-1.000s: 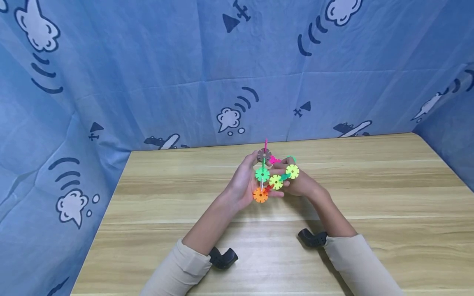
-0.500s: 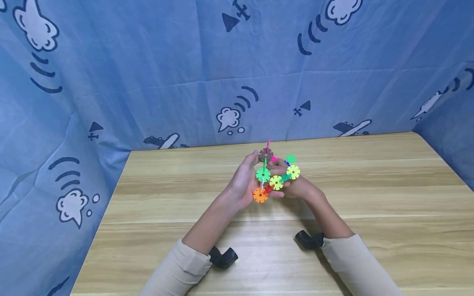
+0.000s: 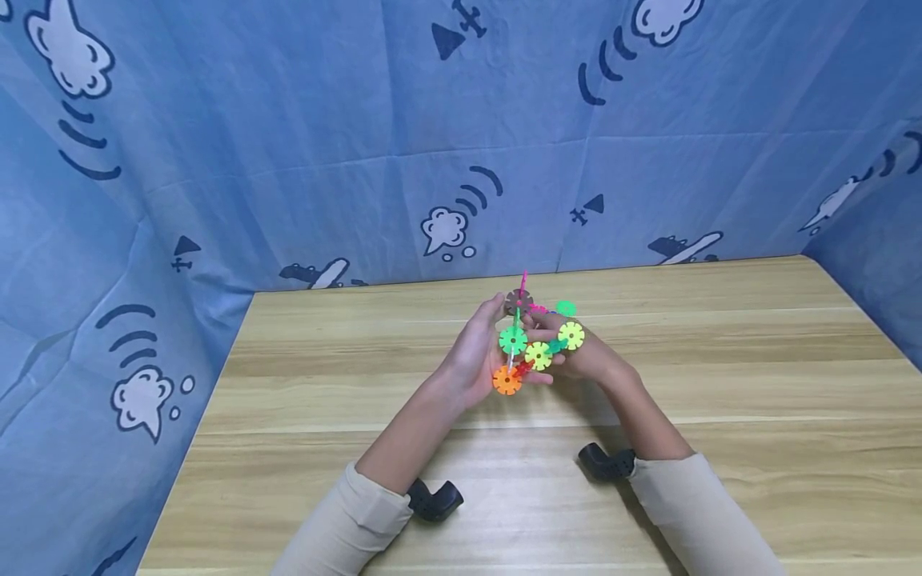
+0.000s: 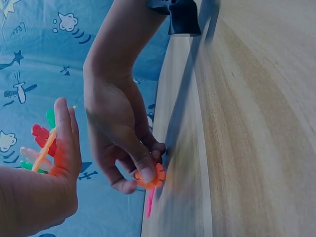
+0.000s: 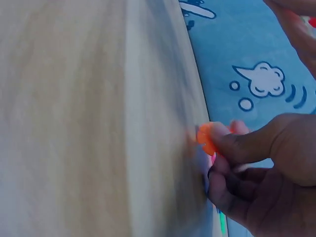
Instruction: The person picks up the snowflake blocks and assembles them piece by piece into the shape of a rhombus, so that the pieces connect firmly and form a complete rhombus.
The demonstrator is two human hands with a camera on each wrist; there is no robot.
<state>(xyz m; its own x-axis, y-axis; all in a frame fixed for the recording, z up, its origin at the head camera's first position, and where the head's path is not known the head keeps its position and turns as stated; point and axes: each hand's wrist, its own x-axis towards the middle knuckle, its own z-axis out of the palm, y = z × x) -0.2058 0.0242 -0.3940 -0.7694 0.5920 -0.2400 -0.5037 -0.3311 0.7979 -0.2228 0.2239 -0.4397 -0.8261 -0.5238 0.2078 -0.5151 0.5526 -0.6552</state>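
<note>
In the head view my left hand (image 3: pixel 468 360) holds up a chain of interlocking plastic discs. Its pieces include a brown disc (image 3: pixel 519 302) near the thumb tip, a green disc (image 3: pixel 513 341), an orange disc (image 3: pixel 507 381) and two yellow discs (image 3: pixel 571 336). A pink disc (image 3: pixel 523 282) stands edge-on at the top. My right hand (image 3: pixel 594 356), partly behind the chain, pinches another orange disc (image 4: pixel 153 177) between thumb and fingers. A pink disc (image 4: pixel 150 203) extends below that one in the left wrist view. Beyond the right hand shows a bright green disc (image 3: pixel 566 308).
Both hands are above a wood-grain table (image 3: pixel 302 448). Behind it hangs a blue printed curtain (image 3: pixel 324 144). Black wrist-camera mounts (image 3: pixel 435 502) stick out at both cuffs, over the table.
The top of the chain has shifted slightly right. My right hand has moved and turned a little, and the bright green disc beyond it shows more fully than a second ago.
</note>
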